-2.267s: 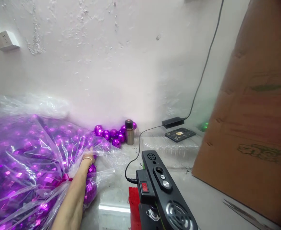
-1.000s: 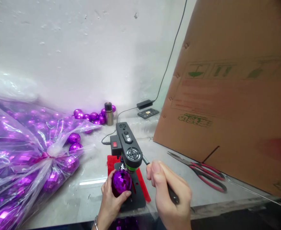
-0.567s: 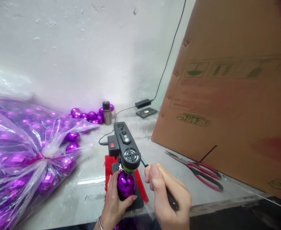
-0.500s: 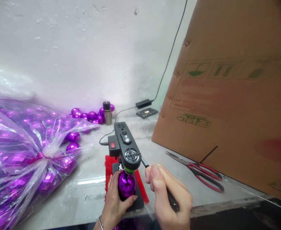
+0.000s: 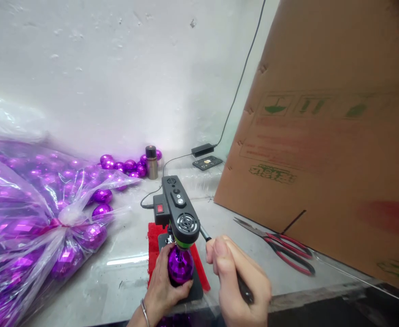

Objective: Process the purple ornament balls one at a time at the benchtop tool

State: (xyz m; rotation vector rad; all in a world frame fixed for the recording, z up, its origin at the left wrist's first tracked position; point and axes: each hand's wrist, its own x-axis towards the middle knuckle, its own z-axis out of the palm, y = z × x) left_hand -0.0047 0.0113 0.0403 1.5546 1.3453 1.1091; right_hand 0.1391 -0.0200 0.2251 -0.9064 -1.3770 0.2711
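Observation:
A shiny purple faceted ball (image 5: 180, 265) sits under the head of a small black press machine (image 5: 182, 204). My left hand (image 5: 167, 286) curves around the ball's left and lower side, thumb along its front, fingers partly hidden behind it. My right hand (image 5: 238, 277) is closed around the black handle (image 5: 245, 290) of a metal lever (image 5: 204, 232) that comes out of the machine's right side. The machine's dark base (image 5: 192, 290) rests over a red cloth (image 5: 154, 240) on the grey table.
At the left lies a tied clear plastic bag (image 5: 63, 218) full of purple balls. Loose balls (image 5: 130, 165) and a metallic bottle (image 5: 152, 165) stand behind. A phone (image 5: 207, 162) and power adapter (image 5: 202, 149) lie farther back. Red-handled long-nosed pliers (image 5: 270, 238) lie before a cardboard box (image 5: 315, 150).
The whole view has shifted slightly. My left wrist has moved a little to the left, with the hand still at the ball. My right hand keeps its grip on the lever handle.

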